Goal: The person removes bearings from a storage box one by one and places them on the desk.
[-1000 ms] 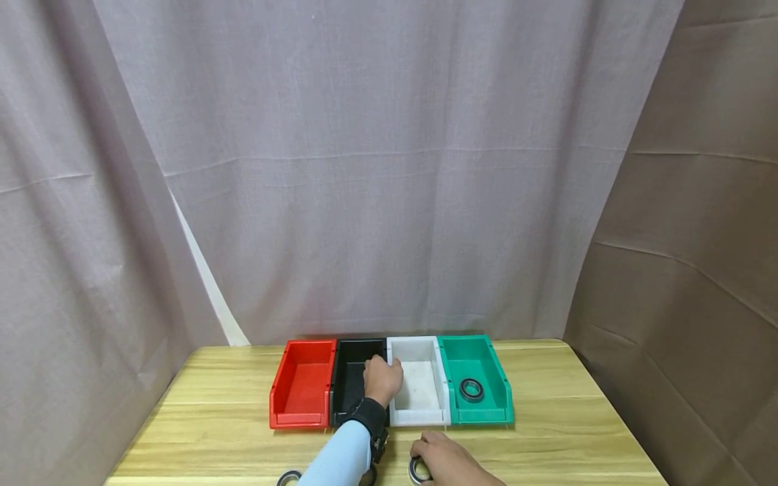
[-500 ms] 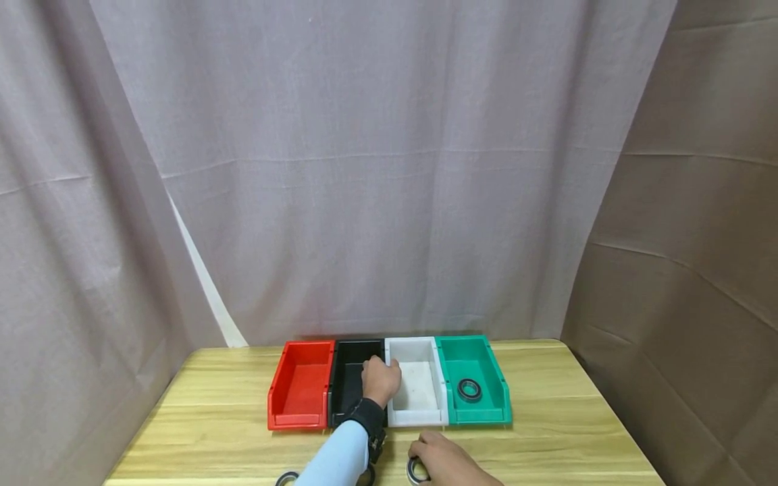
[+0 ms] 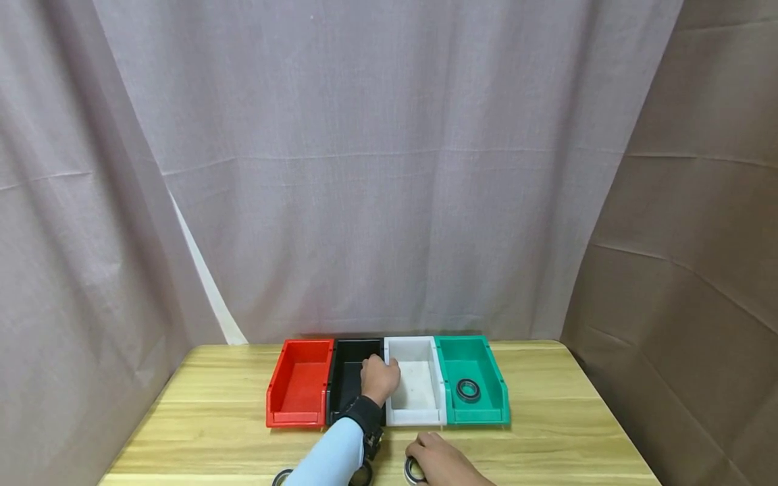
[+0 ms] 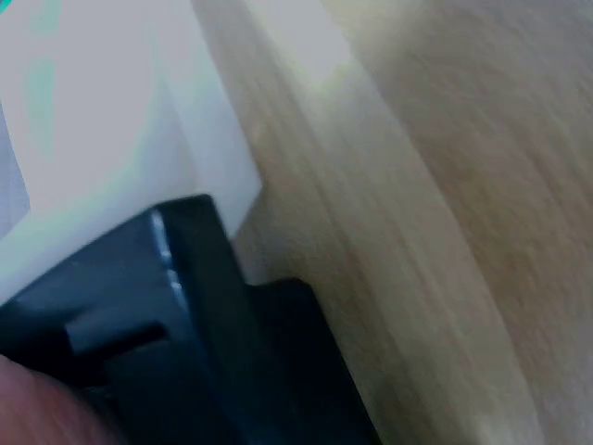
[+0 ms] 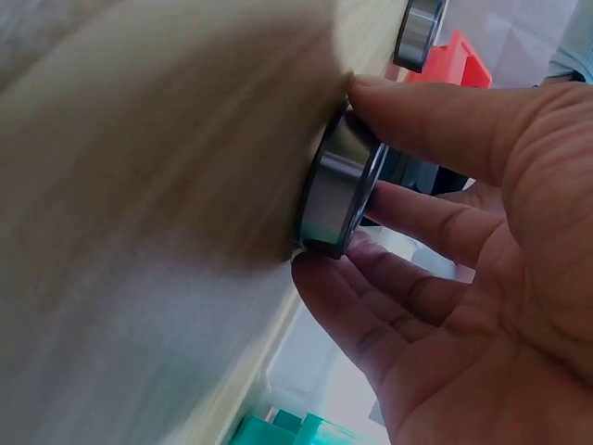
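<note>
My left hand [image 3: 379,379] reaches over the black bin [image 3: 350,349], its thumb beside the divider to the white bin [image 3: 416,347]. Its fingertips are hidden, and I cannot tell whether they hold anything. A blurred bit of that hand [image 4: 42,413] shows by the black bin's corner in the left wrist view. On the wooden table, my right hand [image 3: 446,462] pinches a ball bearing [image 5: 338,190] by its outer rim, thumb on one side and fingers on the other. One more bearing [image 3: 469,391] lies flat in the green bin [image 3: 483,347].
A red bin [image 3: 300,385] stands at the left end of the row. Near the table's front edge lie another bearing [image 3: 281,477] and a dark ring [image 3: 362,474] partly covered by the left sleeve [image 3: 331,452]. Grey curtains [image 3: 365,202] hang behind the table [image 3: 559,418].
Both hands keep nearly the same place and pose. The head view has shifted very slightly, and the left forearm sits a touch further left.
</note>
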The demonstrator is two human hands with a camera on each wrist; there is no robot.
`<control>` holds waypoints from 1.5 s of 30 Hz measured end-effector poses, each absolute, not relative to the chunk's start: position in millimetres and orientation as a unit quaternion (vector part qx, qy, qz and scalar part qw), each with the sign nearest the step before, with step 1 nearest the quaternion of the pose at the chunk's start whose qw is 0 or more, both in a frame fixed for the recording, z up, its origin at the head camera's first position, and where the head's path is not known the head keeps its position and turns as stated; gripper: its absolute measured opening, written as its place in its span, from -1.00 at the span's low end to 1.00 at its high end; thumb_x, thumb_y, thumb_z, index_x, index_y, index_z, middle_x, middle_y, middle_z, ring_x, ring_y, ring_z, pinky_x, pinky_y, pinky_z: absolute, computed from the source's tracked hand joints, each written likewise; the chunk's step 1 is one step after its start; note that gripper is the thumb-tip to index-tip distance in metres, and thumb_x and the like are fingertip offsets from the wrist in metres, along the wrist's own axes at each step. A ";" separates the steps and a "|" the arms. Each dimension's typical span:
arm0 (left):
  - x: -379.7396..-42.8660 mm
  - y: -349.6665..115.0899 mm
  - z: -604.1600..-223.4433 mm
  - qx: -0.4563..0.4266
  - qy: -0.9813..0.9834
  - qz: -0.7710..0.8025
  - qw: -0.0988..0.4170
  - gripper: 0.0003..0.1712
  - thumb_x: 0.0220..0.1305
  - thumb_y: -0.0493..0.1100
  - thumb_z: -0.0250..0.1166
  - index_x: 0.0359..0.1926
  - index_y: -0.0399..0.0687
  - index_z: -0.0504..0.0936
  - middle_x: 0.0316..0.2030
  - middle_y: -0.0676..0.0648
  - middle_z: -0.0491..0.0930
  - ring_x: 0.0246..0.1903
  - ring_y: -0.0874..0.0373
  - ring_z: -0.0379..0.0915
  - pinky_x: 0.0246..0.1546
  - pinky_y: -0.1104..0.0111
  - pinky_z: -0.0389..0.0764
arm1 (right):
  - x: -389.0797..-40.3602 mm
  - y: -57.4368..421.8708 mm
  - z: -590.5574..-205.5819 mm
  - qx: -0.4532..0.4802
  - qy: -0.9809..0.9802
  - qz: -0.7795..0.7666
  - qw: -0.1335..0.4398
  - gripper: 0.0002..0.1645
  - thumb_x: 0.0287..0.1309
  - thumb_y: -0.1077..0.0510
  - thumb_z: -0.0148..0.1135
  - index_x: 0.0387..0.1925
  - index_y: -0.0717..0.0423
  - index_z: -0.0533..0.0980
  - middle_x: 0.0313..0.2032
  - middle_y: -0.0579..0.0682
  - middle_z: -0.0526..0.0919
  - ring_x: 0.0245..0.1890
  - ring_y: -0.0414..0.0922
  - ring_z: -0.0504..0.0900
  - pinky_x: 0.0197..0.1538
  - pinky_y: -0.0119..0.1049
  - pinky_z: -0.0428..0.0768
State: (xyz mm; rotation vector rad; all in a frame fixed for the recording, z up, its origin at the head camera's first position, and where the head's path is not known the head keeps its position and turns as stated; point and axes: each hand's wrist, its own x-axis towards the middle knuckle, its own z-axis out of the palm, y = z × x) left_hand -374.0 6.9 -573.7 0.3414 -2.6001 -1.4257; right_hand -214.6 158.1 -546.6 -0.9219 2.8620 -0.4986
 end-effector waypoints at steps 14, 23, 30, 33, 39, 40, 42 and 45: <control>-400.5 -3.0 -597.9 0.108 -0.882 -0.457 0.048 -0.43 0.35 0.08 0.32 0.02 -0.40 0.68 -0.11 -0.28 0.74 -0.18 -0.06 0.64 -0.20 0.06 0.71 | -221.0 170.8 -522.9 -0.213 0.939 -0.238 0.130 -0.46 0.25 -0.15 0.51 0.13 0.06 0.69 -0.12 -0.16 0.66 -0.21 -0.27 0.50 0.00 -0.19 0.68; -389.6 -0.8 -595.1 0.088 -0.883 -0.456 0.061 -0.33 0.37 0.10 0.30 0.16 -0.46 0.60 0.04 -0.37 0.70 -0.02 -0.18 0.66 -0.02 -0.03 0.72 | -217.9 186.4 -509.6 -0.251 0.940 -0.231 -0.021 -0.48 0.30 -0.15 0.47 0.13 0.07 0.70 -0.03 -0.13 0.74 -0.03 -0.18 0.66 0.07 -0.13 0.70; -324.1 -0.4 -520.8 0.075 -0.868 -0.487 0.060 -0.22 0.41 0.00 0.34 0.36 -0.57 0.41 0.23 -0.52 0.50 0.26 -0.41 0.49 0.30 -0.22 0.55 | -224.8 196.5 -500.7 -0.216 0.939 -0.214 -0.159 -0.53 0.24 -0.06 0.52 0.12 0.02 0.71 0.06 -0.11 0.76 0.17 0.00 0.69 0.25 0.09 0.65; -309.1 -3.9 -506.3 0.075 -0.861 -0.499 0.068 -0.21 0.42 0.00 0.34 0.41 -0.52 0.39 0.26 -0.48 0.47 0.30 -0.38 0.46 0.34 -0.20 0.53 | -228.5 200.7 -497.9 -0.211 0.931 -0.214 -0.209 -0.50 0.20 -0.01 0.56 0.14 0.05 0.71 0.06 -0.08 0.77 0.15 -0.02 0.68 0.24 0.07 0.65; -286.3 -15.1 -492.9 0.056 -0.851 -0.517 0.075 -0.25 0.43 -0.01 0.34 0.40 -0.50 0.42 0.30 -0.45 0.46 0.34 -0.33 0.44 0.36 -0.21 0.51 | -233.0 214.5 -496.0 -0.182 0.926 -0.229 -0.236 -0.46 0.21 0.01 0.57 0.19 0.07 0.69 0.11 -0.03 0.76 0.19 0.03 0.65 0.26 0.13 0.61; -281.6 -16.7 -491.8 0.048 -0.852 -0.516 0.078 -0.26 0.43 -0.02 0.34 0.39 -0.50 0.42 0.29 -0.45 0.46 0.33 -0.33 0.45 0.35 -0.21 0.52 | -233.4 217.6 -496.9 -0.175 0.928 -0.232 -0.231 -0.45 0.22 0.00 0.55 0.21 0.06 0.68 0.13 -0.03 0.75 0.21 0.03 0.64 0.27 0.14 0.61; -271.2 -19.4 -488.9 0.035 -0.852 -0.516 0.080 -0.27 0.43 -0.05 0.35 0.39 -0.50 0.43 0.28 -0.44 0.47 0.33 -0.31 0.45 0.35 -0.23 0.51 | -233.8 224.0 -499.1 -0.161 0.932 -0.238 -0.220 -0.44 0.25 -0.01 0.53 0.25 0.05 0.66 0.16 -0.02 0.74 0.25 0.06 0.63 0.30 0.17 0.59; -253.3 -22.1 -486.6 0.018 -0.857 -0.508 0.086 -0.29 0.40 -0.07 0.38 0.37 -0.48 0.46 0.26 -0.42 0.49 0.32 -0.30 0.46 0.34 -0.25 0.50 | -232.9 231.3 -502.0 -0.152 0.932 -0.248 -0.215 -0.41 0.27 -0.01 0.51 0.28 0.07 0.64 0.20 0.03 0.73 0.27 0.10 0.62 0.33 0.21 0.57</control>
